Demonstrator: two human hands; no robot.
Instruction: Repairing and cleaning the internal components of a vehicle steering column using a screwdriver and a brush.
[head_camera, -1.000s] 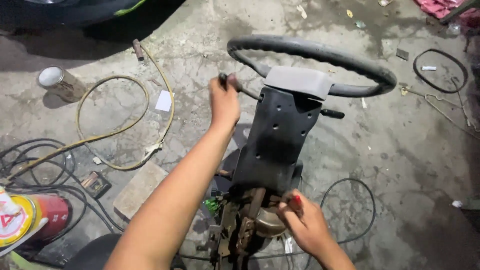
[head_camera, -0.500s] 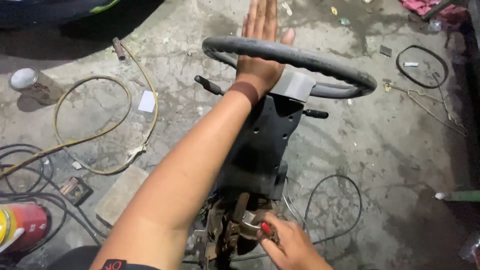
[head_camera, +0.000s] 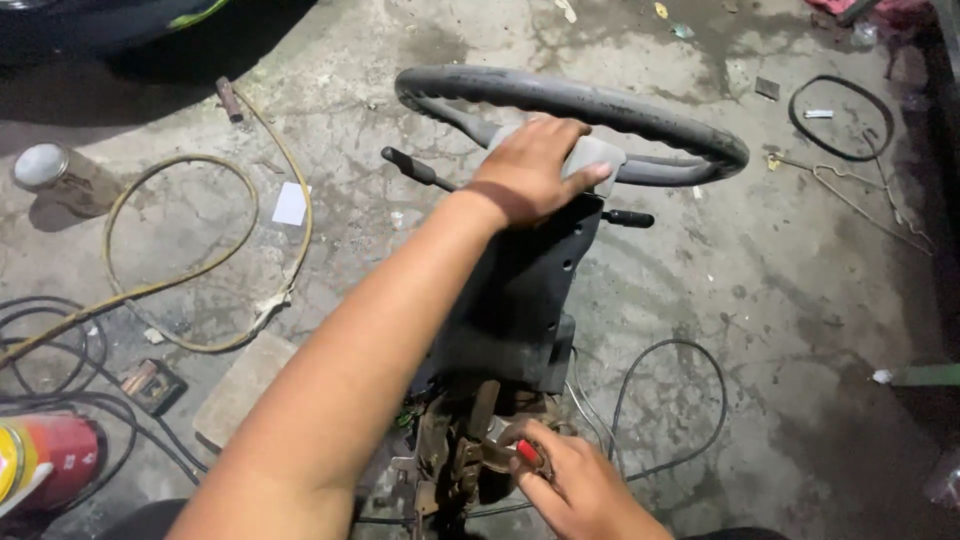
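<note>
A black steering wheel (head_camera: 640, 112) on a dark steering column (head_camera: 520, 290) stands on the concrete floor in front of me. My left hand (head_camera: 530, 172) lies palm down on the grey hub pad (head_camera: 598, 152) at the wheel's centre, fingers together. Black stalk levers (head_camera: 412, 168) stick out on both sides of the column. At the rusty lower end of the column (head_camera: 450, 450), my right hand (head_camera: 575, 482) pinches a small red-tipped part (head_camera: 528, 451).
A yellowish hose (head_camera: 190, 270) loops on the floor at left, beside a metal can (head_camera: 50, 172), a white paper scrap (head_camera: 291, 203) and a wooden block (head_camera: 245, 385). Black cables (head_camera: 660, 400) lie right of the column. A red canister (head_camera: 45, 460) sits bottom left.
My left hand left the left stalk lever, rose flat above the wheel, then came down onto the grey hub pad. My right hand stayed at the column's lower end.
</note>
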